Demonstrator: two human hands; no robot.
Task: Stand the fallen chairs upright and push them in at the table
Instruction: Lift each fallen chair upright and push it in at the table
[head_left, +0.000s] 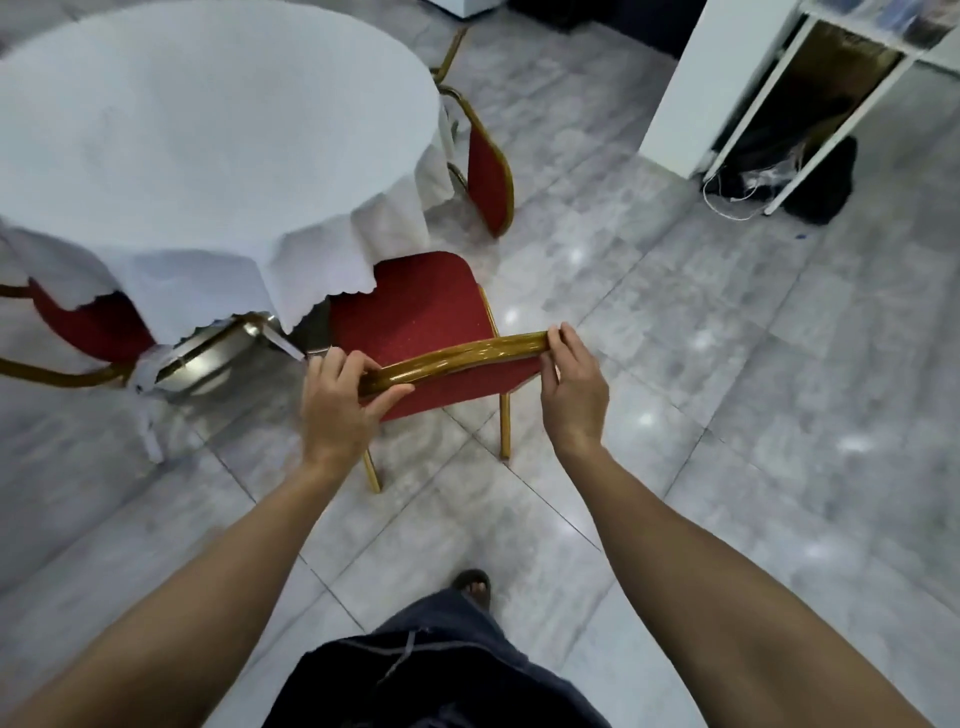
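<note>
Head view: my left hand (337, 402) and right hand (571, 384) each curl around the gold top rail of an upright red chair (415, 312), one at each end. Its seat front sits just under the white cloth of the round counter (208, 130); two other red chairs (488, 171) flank it.

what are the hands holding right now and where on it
Both hands hold the upright red chair by the gold top rail of its backrest: the left hand near the rail's left end, the right hand at its right end.
</note>
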